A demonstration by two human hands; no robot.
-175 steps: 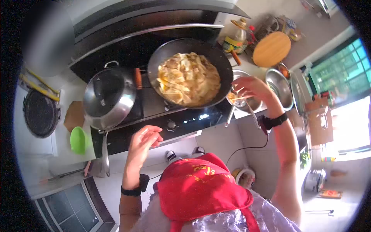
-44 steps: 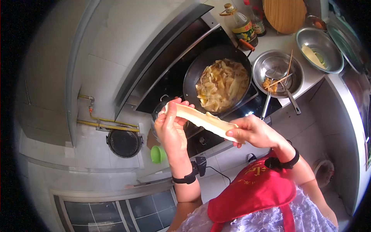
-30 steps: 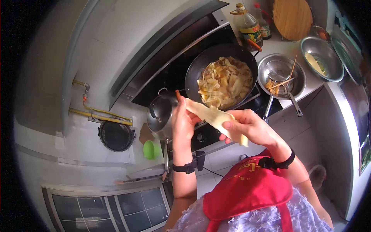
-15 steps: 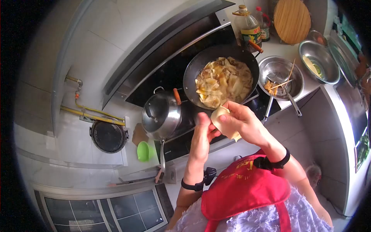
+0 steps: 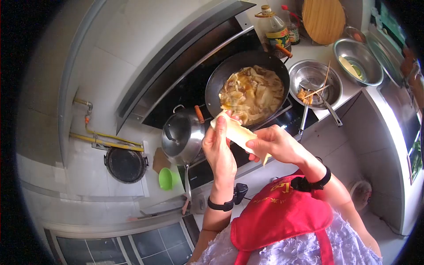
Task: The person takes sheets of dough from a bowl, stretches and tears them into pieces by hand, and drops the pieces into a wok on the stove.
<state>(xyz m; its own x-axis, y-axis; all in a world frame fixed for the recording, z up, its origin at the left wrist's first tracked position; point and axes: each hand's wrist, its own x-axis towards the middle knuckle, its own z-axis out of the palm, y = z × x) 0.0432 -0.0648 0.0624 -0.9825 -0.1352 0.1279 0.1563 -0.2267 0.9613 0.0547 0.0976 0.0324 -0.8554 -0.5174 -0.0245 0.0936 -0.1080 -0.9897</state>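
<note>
A pale yellow sheet of dough [image 5: 238, 134] stretches between my two hands near the front edge of a black wok [image 5: 213, 90]. My left hand [image 5: 221, 152] pinches its upper left end, with the fingertips partly behind it. At the lower right end, my right hand [image 5: 279, 144] grips the sheet between thumb and fingers, and a thin flap hangs below. Inside the wok, similar flat pale pieces [image 5: 252, 92] lie in brownish liquid.
A lidded steel pan [image 5: 194, 137] stands left of the wok. To the right are a steel bowl [image 5: 336, 81] with utensils and another bowl [image 5: 373, 70]. Behind them stand an oil bottle [image 5: 276, 31] and a round wooden board [image 5: 324, 22]. A green bowl [image 5: 166, 179] sits at left.
My hands have moved apart, and the dough now spans them lengthwise. My left hand has risen to the left and closed on one end. The view has shifted slightly.
</note>
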